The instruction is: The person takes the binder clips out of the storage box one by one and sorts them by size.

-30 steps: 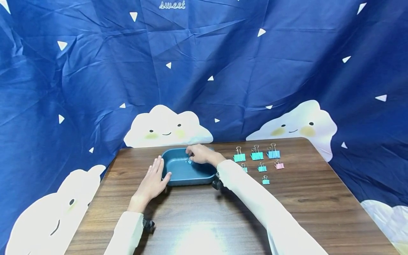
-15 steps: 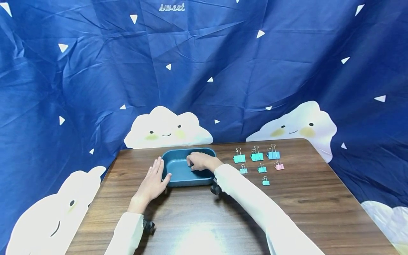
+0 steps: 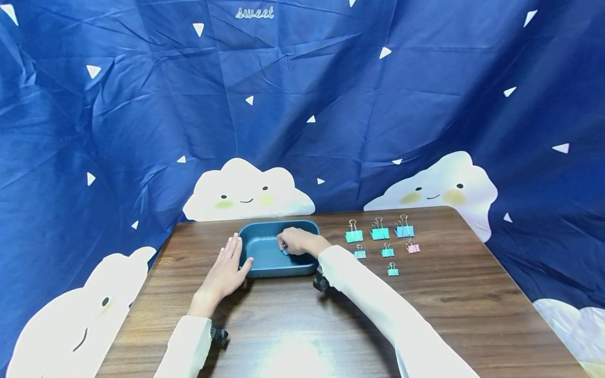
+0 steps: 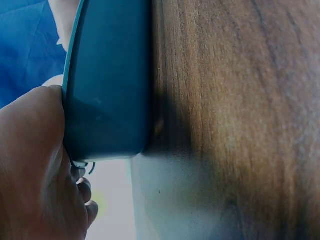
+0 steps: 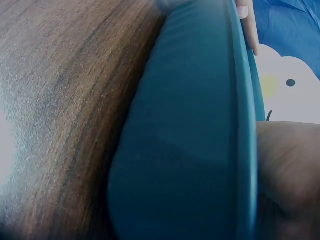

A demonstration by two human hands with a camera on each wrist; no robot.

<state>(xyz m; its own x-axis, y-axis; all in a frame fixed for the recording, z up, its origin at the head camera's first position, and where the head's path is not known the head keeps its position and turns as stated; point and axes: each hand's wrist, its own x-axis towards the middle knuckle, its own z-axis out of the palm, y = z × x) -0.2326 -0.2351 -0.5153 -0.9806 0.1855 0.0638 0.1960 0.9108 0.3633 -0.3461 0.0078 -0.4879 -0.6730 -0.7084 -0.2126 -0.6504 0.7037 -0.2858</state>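
A teal rectangular tray [image 3: 266, 258] stands near the far side of the table. My left hand [image 3: 224, 273] lies along its left end, fingers straight and thumb over the near rim; in the left wrist view the thumb [image 4: 37, 115] touches the tray wall [image 4: 107, 85]. My right hand [image 3: 298, 241] reaches inside the tray with curled fingers, pinching a small blue binder clip [image 3: 284, 252] low over the bottom. Most of the clip is hidden by the fingers. In the right wrist view the tray's wall [image 5: 185, 125] hides the fingertips.
Right of the tray, binder clips stand in rows: large ones, teal [image 3: 353, 236], green [image 3: 380, 233] and blue [image 3: 404, 231]; smaller ones include a pink clip [image 3: 413, 247] and a teal clip [image 3: 393, 271]. A blue cloth [image 3: 302, 105] hangs behind the wooden table [image 3: 463, 294].
My right hand has lowered into the tray toward me, bringing the small clip down with it. My left hand stays on the tray's left end.
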